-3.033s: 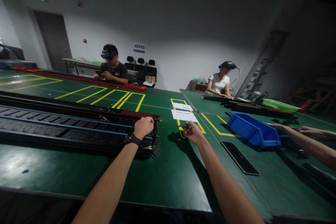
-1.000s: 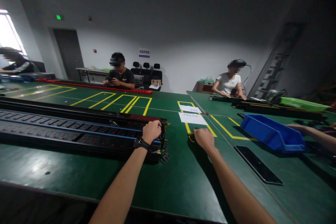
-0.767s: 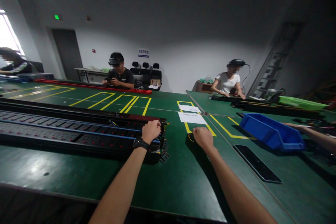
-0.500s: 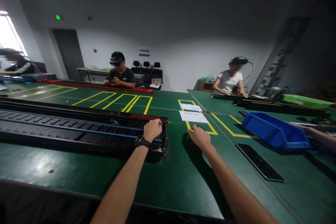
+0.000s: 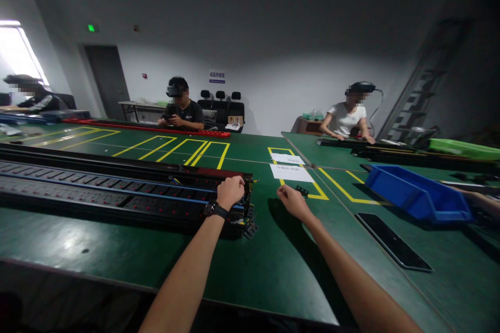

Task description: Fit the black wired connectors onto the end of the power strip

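Observation:
My left hand, wearing a black watch, has its fingers curled over the right end of a long black power strip. Rows of sockets with red dots and blue lines run along the strip. Loose wires and a small black slotted piece are at that end. Apart from the strip, my right hand hovers over the green table with its fingers drawn together; whatever they hold, if anything, is hidden. Just beyond its knuckles lies another small black piece.
White paper labels lie inside yellow tape lines. To the right are a blue bin and a dark phone-like slab. Co-workers sit across the table, one beside black strips. Another person's arm reaches in at right.
My right hand has moved slightly left, showing more of the small black piece behind it. My left hand stays at the strip's end. The whole view has shifted a little.

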The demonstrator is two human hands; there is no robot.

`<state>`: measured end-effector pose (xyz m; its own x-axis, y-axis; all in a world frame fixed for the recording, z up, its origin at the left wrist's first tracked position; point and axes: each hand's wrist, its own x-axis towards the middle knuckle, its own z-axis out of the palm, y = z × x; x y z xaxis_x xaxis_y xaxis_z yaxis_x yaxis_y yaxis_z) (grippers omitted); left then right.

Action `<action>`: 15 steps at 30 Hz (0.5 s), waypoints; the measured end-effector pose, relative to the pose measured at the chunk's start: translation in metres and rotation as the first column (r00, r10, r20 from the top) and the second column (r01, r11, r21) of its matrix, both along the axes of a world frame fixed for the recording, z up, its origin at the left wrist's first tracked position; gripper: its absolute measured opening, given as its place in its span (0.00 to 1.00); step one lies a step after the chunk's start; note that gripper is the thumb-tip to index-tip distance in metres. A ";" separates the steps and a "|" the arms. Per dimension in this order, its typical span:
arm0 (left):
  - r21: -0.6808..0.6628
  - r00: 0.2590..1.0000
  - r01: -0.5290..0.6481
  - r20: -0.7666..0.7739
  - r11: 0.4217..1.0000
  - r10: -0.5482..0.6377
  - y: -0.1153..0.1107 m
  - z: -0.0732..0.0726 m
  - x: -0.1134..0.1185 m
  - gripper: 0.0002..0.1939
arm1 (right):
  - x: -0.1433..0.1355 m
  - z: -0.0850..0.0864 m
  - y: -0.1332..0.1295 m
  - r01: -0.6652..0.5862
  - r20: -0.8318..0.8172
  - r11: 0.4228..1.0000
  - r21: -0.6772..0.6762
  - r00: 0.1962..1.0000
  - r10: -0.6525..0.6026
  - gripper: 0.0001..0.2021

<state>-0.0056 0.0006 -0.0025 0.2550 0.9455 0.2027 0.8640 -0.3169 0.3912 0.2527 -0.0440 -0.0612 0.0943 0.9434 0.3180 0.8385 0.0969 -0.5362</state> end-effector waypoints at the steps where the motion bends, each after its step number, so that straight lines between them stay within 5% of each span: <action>1: -0.002 1.000 0.001 -0.001 1.000 -0.001 0.000 0.000 0.000 0.13 | 0.001 -0.002 0.003 -0.014 -0.158 1.000 0.000 0.987 0.014 0.08; 4: -0.009 1.000 0.000 0.000 1.000 0.000 -0.002 0.002 0.001 0.13 | 0.001 -0.004 0.009 -0.049 -0.617 0.998 -0.045 0.787 0.011 0.08; 7: -0.010 1.000 -0.003 0.003 1.000 0.003 -0.004 0.004 0.002 0.13 | -0.002 0.001 0.013 -0.084 -0.803 0.993 -0.086 0.595 -0.019 0.08; 15: -0.011 1.000 -0.009 -0.001 1.000 0.009 -0.007 0.006 0.001 0.13 | -0.032 0.012 0.044 -0.205 -0.782 0.972 -0.116 0.622 0.038 0.10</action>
<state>-0.0041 -0.0064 0.0038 0.2468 0.9499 0.1917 0.8672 -0.3048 0.3937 0.2203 -0.0003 -0.0496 0.1052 0.9944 0.0114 0.0971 0.0012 -0.9953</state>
